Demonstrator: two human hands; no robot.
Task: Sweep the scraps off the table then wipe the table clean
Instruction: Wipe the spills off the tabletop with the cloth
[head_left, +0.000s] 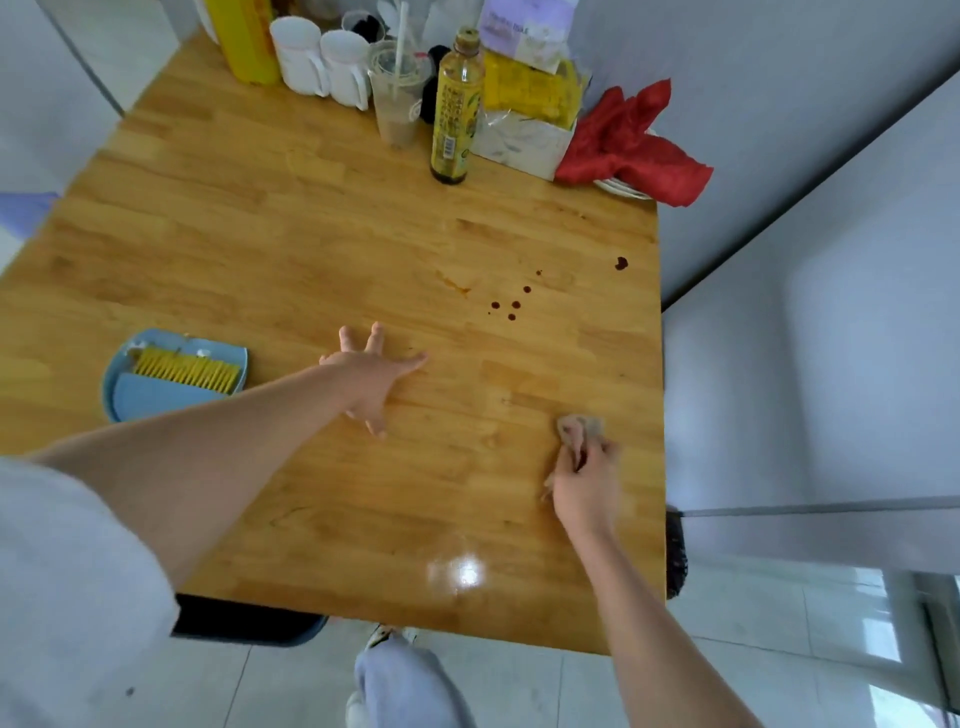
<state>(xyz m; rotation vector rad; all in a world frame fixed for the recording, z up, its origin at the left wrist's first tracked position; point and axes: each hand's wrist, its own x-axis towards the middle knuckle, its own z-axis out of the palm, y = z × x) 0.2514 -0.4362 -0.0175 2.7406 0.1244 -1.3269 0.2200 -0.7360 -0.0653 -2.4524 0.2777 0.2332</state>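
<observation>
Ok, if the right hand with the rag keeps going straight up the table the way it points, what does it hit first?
Most likely the dark drops. The right hand holds the rag pointing up the table; bare wood lies between, though the line may pass just right of them.

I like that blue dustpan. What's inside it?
A yellow brush lies in the dustpan, its blue handle part toward the near rim. A few pale bits sit by the bristles. Whatever is under the brush is hidden.
</observation>
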